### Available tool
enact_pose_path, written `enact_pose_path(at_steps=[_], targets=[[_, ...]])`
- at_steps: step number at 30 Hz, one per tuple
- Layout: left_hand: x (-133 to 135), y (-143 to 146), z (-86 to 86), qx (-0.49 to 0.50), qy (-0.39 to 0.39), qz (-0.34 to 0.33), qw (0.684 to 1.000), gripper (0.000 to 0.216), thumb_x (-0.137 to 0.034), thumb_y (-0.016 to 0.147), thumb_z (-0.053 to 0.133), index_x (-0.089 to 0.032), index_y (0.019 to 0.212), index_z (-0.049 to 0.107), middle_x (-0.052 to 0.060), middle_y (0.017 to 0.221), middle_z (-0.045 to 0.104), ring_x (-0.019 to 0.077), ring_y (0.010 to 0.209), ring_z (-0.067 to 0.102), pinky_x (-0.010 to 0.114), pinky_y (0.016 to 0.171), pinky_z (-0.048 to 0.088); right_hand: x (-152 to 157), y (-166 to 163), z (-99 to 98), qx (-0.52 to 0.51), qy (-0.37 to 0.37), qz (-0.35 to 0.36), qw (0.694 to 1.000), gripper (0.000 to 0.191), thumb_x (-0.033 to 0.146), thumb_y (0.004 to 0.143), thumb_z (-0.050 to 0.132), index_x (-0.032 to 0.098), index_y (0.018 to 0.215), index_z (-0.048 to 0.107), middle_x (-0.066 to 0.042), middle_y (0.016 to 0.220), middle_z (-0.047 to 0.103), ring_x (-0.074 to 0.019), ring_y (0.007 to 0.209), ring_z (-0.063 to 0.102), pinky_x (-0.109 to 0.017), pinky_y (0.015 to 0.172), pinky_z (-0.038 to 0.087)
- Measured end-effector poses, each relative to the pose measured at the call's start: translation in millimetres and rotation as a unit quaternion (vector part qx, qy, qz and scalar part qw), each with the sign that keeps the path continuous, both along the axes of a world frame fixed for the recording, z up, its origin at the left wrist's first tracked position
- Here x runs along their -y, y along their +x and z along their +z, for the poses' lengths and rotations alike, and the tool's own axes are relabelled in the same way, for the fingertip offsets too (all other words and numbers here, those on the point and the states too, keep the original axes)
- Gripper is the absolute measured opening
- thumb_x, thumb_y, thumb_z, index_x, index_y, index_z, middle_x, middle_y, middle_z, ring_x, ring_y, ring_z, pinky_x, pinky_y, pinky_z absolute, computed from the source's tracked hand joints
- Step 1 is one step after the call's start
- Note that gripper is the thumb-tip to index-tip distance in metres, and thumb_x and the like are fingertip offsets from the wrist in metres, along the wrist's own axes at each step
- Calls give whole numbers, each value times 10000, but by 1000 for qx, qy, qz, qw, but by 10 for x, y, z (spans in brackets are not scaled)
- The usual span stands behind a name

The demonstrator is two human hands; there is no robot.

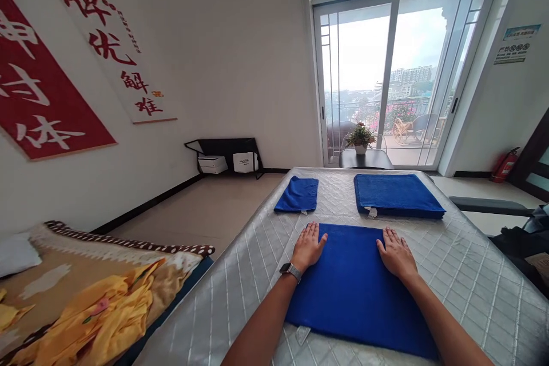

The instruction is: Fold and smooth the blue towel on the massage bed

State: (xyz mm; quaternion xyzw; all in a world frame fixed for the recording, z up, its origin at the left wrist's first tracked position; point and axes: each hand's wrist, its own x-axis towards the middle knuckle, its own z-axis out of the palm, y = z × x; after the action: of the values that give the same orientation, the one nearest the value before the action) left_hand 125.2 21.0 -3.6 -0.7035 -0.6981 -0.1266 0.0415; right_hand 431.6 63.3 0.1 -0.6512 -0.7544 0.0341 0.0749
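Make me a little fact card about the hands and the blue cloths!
Left hand: flat, at the far left corner of the large blue rectangular cloth
Right hand: flat, at its far right corner
Left wrist: watch with grey band
Beyond, left: small blue cloth
Beyond, right: neat stack of blue cloths
Underneath: silver quilted cover

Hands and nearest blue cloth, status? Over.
Left hand, right hand open, palm-down at far corners. Nearest blue cloth lying flat. Blue stack beyond, not touching.
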Motion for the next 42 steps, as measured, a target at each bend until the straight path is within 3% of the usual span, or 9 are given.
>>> enact_pose_path(at_steps=[17, 27, 34, 42], targets=[[29, 18, 26, 35, 8, 2, 999, 717, -549, 1039, 174, -99, 1551, 395, 159, 1601, 404, 292, 1503, 336, 478, 1227, 280, 143, -48, 196, 26, -3, -11, 1000, 664, 394, 1034, 205, 66, 1612, 220, -113, 1675, 232, -199, 1554, 153, -400, 1251, 96], [17, 15, 3, 17, 7, 4, 1000, 758, -582, 1033, 156, -77, 1546, 396, 170, 1606, 388, 278, 1507, 330, 457, 1228, 280, 488, 74, 81, 22, -25, -4, 999, 667, 428, 1043, 196, 79, 1610, 234, -90, 1686, 187, -204, 1561, 112, -403, 1253, 106], [-4, -3, -30, 2, 1, 3, 1000, 785, -597, 1036, 141, -51, 1550, 371, 184, 1606, 371, 276, 1510, 320, 462, 1231, 267, 532, 46, 135, 13, -20, 9, 1000, 680, 417, 1033, 202, 54, 1607, 227, -102, 1685, 174, -223, 1566, 68, -423, 1259, 41], [-43, -6, -20, -22, -31, 34, 999, 884, -663, 1011, 110, -3, 1549, 349, 210, 1615, 324, 288, 1513, 307, 446, 1230, 262, 540, 76, 155, -31, -48, 26, 998, 694, 437, 1030, 164, 60, 1611, 211, -88, 1689, 158, -212, 1565, 77, -400, 1256, 59]])
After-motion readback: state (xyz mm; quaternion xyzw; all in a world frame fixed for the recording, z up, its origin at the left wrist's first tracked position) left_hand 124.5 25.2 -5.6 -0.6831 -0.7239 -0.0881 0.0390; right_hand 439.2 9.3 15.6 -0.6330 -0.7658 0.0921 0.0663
